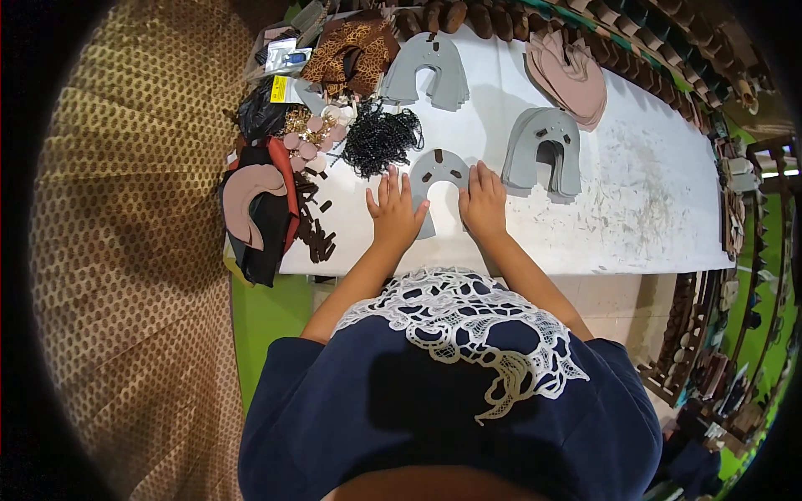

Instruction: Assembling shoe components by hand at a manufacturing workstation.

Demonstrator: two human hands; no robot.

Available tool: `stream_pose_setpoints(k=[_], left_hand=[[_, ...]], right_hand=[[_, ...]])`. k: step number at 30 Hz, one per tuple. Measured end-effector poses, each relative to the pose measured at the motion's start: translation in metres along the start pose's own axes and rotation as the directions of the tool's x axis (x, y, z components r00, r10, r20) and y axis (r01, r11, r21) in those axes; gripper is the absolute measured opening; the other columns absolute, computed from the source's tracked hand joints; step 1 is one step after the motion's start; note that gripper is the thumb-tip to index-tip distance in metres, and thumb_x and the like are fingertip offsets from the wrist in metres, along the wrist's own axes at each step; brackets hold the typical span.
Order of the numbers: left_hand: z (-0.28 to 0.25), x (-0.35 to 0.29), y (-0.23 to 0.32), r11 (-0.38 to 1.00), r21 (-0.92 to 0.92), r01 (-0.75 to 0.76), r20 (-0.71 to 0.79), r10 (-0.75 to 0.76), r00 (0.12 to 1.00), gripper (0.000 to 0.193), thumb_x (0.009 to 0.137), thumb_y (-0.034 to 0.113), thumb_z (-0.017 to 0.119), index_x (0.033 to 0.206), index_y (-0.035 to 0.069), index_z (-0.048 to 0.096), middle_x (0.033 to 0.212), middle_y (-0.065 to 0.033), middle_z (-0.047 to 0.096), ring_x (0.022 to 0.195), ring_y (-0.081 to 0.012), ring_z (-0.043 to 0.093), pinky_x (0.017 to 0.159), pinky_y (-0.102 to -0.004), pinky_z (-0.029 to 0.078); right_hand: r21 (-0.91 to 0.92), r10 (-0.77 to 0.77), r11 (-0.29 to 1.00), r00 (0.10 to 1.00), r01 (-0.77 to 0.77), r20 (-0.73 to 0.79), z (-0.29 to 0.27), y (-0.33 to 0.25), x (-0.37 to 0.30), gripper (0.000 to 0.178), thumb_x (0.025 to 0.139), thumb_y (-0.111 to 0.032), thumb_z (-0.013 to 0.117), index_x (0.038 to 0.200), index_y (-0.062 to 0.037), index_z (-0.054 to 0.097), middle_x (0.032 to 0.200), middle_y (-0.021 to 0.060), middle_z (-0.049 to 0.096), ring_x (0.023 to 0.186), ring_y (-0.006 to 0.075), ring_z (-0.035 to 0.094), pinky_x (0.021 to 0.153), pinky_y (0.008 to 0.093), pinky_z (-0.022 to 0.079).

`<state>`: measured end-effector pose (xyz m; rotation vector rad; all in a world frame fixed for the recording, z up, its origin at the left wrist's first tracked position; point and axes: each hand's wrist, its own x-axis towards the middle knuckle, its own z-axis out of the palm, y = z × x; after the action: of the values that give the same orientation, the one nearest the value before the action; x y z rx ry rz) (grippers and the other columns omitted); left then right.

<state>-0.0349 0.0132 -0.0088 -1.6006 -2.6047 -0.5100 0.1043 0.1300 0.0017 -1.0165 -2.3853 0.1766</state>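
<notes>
Note grey horseshoe-shaped shoe upper point(440, 169) flanked by flat, straight-fingered left hand point(393, 210) and right hand point(484, 203): judged light, pliable, prone to creasing, best held by its curved crown.

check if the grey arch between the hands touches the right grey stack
Apart: head view shows white tabletop and the right hand between the grey arch and right grey stack.
</notes>
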Motion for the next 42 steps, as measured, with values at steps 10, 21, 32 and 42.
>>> stream_pose_setpoints(k=[10, 21, 32, 42], left_hand=[[-0.016, 0.027, 0.0, 0.973, -0.201, 0.116, -0.055, -0.129, 0.99, 0.016, 0.073, 0.026, 0.065, 0.084, 0.014, 0.065, 0.135, -0.0086, 0.044, 0.128, -0.035, 0.03, 0.102, -0.0605, 0.012], [-0.054, 0.05, 0.057, 0.937, -0.311, -0.157, 0.08, 0.191, 0.978, 0.016, 0.076, 0.024, 0.06, 0.08, 0.009, 0.06, 0.131, -0.0109, 0.046, 0.128, -0.0406, 0.026, 0.101, -0.0601, 0.012], [-0.016, 0.129, 0.146, 0.818, -0.504, -0.277, -0.069, 0.282, 0.957, 0.017, 0.082, 0.029, 0.06, 0.086, 0.013, 0.063, 0.132, -0.0063, 0.046, 0.129, -0.038, 0.027, 0.103, -0.0511, 0.016], [0.023, 0.139, 0.176, 0.938, -0.184, -0.294, -0.127, 0.274, 0.953, 0.061, 0.08, 0.03, 0.06, 0.134, 0.012, 0.037, 0.144, -0.0159, 0.027, 0.132, -0.0351, 0.026, 0.104, -0.0598, 0.013]], right_hand=[[0.316, 0.135, 0.938, 0.99, -0.142, 0.045, -0.01, 0.005, 0.011, 0.011, 0.076, -0.011, 0.063, 0.085, -0.0045, 0.064, 0.105, 0.0122, 0.057, 0.097, 0.0314, 0.053, 0.085, 0.0423, 0.041], [0.479, 0.241, 0.828, 0.957, -0.291, 0.163, -0.085, 0.06, 0.001, 0.012, 0.077, -0.014, 0.063, 0.087, -0.0067, 0.064, 0.077, 0.0087, 0.062, 0.075, 0.0257, 0.06, 0.07, 0.035, 0.045], [0.747, 0.537, 0.463, 0.822, -0.477, 0.192, -0.121, 0.167, 0.032, 0.017, 0.082, -0.016, 0.063, 0.093, -0.0027, 0.061, 0.075, 0.0039, 0.06, 0.069, 0.0101, 0.054, 0.067, 0.0238, 0.044], [0.08, 0.092, 0.993, 0.987, -0.082, -0.133, -0.093, 0.17, 0.061, 0.047, 0.081, -0.019, 0.061, 0.124, -0.007, 0.05, 0.129, 0.0177, 0.047, 0.117, 0.0346, 0.045, 0.096, 0.0464, 0.036]])
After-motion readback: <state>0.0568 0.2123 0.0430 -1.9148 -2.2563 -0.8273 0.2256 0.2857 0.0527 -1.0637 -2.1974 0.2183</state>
